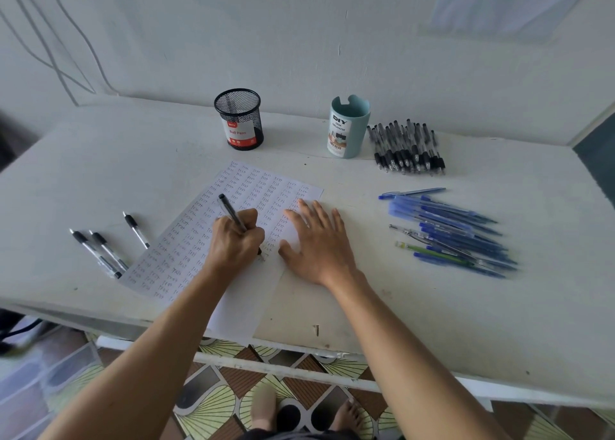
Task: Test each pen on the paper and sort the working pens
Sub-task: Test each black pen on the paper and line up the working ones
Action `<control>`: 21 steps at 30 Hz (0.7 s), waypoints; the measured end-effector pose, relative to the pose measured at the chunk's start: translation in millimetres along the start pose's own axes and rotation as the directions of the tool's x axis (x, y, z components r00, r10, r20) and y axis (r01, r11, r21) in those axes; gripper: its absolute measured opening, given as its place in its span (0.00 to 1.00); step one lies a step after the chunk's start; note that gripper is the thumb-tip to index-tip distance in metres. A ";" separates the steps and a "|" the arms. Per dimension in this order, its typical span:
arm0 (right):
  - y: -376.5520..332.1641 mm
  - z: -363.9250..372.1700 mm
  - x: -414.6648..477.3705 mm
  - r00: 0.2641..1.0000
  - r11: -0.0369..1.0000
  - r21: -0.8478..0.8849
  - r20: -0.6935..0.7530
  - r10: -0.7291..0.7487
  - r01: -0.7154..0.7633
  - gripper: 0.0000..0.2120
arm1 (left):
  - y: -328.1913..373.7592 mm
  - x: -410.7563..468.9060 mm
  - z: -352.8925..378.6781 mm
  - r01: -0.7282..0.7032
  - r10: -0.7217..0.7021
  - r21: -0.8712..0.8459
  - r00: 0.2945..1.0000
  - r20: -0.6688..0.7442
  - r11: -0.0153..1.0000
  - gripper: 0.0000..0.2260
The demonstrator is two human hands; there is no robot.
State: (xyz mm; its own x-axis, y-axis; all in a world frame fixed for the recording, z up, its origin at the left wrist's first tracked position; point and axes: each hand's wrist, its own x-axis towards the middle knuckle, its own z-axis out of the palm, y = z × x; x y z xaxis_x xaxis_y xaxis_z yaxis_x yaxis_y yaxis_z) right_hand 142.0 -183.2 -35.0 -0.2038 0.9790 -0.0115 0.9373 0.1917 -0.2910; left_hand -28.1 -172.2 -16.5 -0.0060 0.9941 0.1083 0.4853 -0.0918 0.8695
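— White table set against a pale wall. What are the hands doing?

— The left hand pinches a black pen low on its barrel, fingers curled round it, tip down on the paper near the sheet's middle. The right hand lies flat with fingers spread, pressing the sheet just right of the writing.

— How will that pen handle?

— Light, stiff and rather smooth, I'd judge. The surest hold looks to be just above the tip, where the fingers sit now. The sheet is thin and would likely slide, so the flat palm matters.

— And round about?

— Three black pens lie on the left by the paper's near-left edge; whether any touch it I cannot tell. At the far side stand a black mesh cup and, to its right, a teal organizer; no pens show above either rim. A heap of black pens lies just right of the organizer. A heap of blue pens lies nearer, apart from the right hand.
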 end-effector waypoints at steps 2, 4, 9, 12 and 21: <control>0.0 0.1 0.1 1.000 1.000 -0.003 -0.001 0.000 0.000 0.31 | -0.8 1.0 0.3 0.003 -0.003 0.005 1.000 0.000 1.000 0.20; -0.4 -0.1 0.8 1.000 1.000 -0.004 0.003 -0.001 0.001 0.31 | -1.4 3.9 -2.5 0.036 -0.036 -0.050 0.999 0.006 0.998 0.19; -0.2 -2.2 1.7 1.000 0.999 0.029 0.004 0.013 -0.013 0.33 | -6.8 14.8 -10.1 0.091 -0.098 -0.454 0.995 0.009 0.886 0.04; 2.2 -5.4 4.6 0.998 0.989 0.135 -0.031 0.062 -0.058 0.33 | -5.8 17.1 -6.2 0.138 -0.140 -0.505 0.990 0.035 0.852 0.09; 21.9 -14.5 -0.9 1.000 1.000 0.030 0.010 -0.005 0.005 0.31 | -4.4 19.1 -4.3 0.083 -0.071 -0.202 0.995 0.066 0.976 0.18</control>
State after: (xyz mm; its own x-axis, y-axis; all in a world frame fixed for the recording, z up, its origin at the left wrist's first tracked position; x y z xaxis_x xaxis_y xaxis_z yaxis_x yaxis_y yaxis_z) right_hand 166.7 -178.9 -27.5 -0.2116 0.9771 -0.0198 0.9275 0.1944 -0.3194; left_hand -34.1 -153.1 -16.1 0.0174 0.9997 0.0140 0.2963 -0.0186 0.9549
